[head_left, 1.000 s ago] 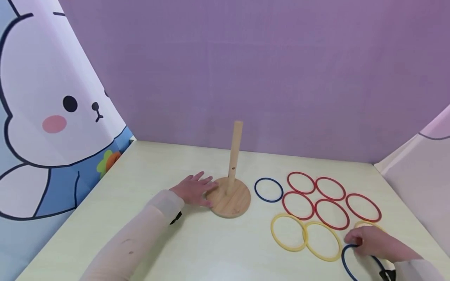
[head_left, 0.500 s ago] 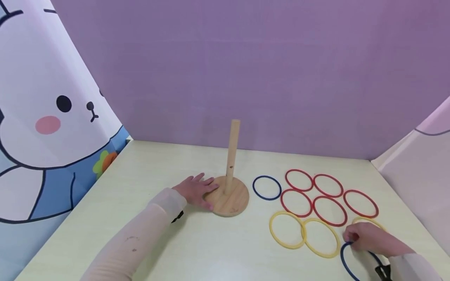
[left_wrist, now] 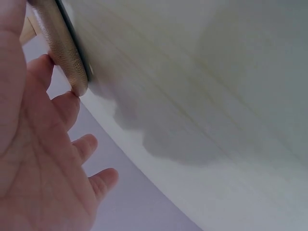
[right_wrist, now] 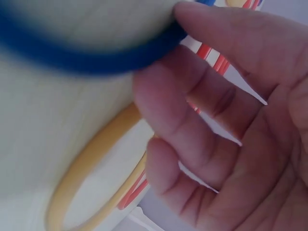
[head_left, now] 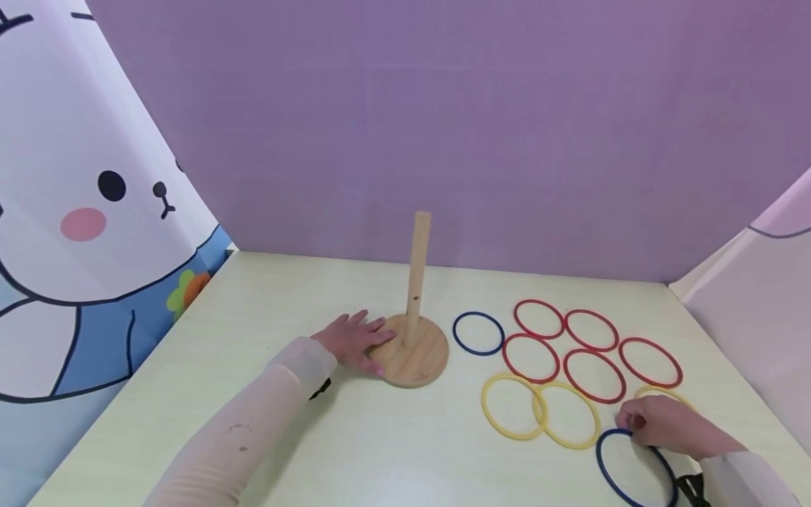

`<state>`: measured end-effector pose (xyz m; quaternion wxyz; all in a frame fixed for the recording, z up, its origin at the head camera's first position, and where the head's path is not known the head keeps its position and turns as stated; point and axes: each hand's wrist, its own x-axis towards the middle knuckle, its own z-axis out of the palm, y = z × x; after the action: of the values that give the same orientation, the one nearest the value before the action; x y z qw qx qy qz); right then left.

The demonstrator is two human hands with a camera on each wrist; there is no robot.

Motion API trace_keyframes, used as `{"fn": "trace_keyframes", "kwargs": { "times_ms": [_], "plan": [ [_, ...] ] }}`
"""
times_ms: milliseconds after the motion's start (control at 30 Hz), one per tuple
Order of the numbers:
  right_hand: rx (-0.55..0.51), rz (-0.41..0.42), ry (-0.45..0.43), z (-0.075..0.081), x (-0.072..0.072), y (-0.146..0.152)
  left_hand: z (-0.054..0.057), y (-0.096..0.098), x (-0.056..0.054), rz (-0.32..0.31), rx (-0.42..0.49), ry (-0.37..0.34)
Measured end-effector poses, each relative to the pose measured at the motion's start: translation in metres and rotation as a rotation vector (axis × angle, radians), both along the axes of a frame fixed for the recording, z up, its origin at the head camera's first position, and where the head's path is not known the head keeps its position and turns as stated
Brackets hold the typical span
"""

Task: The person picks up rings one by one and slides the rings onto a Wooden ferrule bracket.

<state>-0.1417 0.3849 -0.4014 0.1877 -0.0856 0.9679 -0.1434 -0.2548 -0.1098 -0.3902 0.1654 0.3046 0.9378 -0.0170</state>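
Note:
My left hand (head_left: 351, 343) lies with spread fingers on the left part of a round wooden base (head_left: 424, 362), from which a wooden peg (head_left: 418, 267) rises. In the left wrist view, fingertips touch the rim of the base (left_wrist: 72, 62). At the front right, my right hand (head_left: 665, 422) pinches a blue ring (head_left: 599, 454) between thumb and fingers. The right wrist view shows the blue ring (right_wrist: 96, 62) at the fingertips, blurred, with a yellow ring (right_wrist: 79, 166) below. A second blue ring (head_left: 478, 353) lies right of the base.
Several red rings (head_left: 531, 334) lie at the right of the pale table (head_left: 317, 451). Two overlapping yellow rings (head_left: 483, 401) lie in front of them, and another yellow ring (head_left: 665, 389) is partly behind my right hand. A purple cloth (head_left: 443, 105) hangs behind the table.
The blue ring in my right hand has shifted slightly left. The nearer yellow ring has slid left too, overlapping its neighbour more. My left hand stays on the base.

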Motion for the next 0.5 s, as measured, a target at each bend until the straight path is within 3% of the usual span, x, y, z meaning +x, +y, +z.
{"fn": "trace_keyframes", "kwargs": {
  "times_ms": [300,500],
  "plan": [
    [-0.072,-0.125,-0.068,0.0019,0.0027,-0.0068,0.0029,0.0023,0.0010,0.018,-0.016,-0.002],
    [-0.205,-0.092,-0.096,0.0095,0.0059,-0.0043,0.0034,0.0031,0.0021,0.000,-0.012,-0.008]
  ]
}}
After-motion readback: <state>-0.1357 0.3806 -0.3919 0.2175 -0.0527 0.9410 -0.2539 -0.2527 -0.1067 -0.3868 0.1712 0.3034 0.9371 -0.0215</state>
